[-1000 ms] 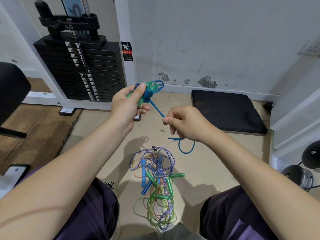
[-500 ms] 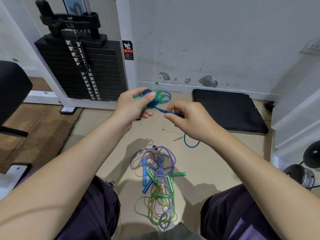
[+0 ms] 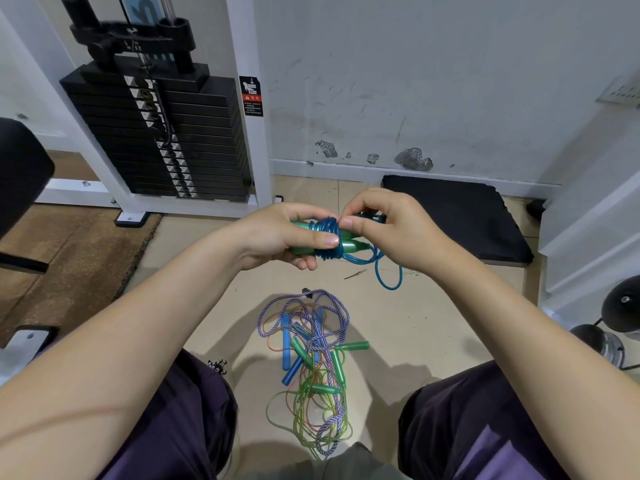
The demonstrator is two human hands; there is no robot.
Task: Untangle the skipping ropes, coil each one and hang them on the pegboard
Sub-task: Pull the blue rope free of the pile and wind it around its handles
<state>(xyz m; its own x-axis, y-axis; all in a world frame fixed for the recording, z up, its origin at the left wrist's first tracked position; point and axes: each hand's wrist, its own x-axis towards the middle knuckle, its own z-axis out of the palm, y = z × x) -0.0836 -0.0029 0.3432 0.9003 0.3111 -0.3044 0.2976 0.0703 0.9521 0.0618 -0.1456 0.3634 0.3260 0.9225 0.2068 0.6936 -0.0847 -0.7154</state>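
Observation:
My left hand grips the green handles of a blue skipping rope, whose cord is wound around the handles in a tight band. My right hand pinches the blue cord right beside that band, thumb and forefinger closed on it. A short loose loop of the blue cord hangs below my right hand. On the floor between my knees lies a tangled pile of ropes: a purple-and-white braided one, thin green and orange cords, blue handles and green handles. No pegboard is in view.
A white weight-stack machine stands at the back left. A black foam mat lies against the wall at the right. A black padded seat is at the far left, dumbbells at the far right.
My right hand has come up and left from below the bundle to right beside it, carrying the blue cord around the handles. The hanging loop has grown shorter.

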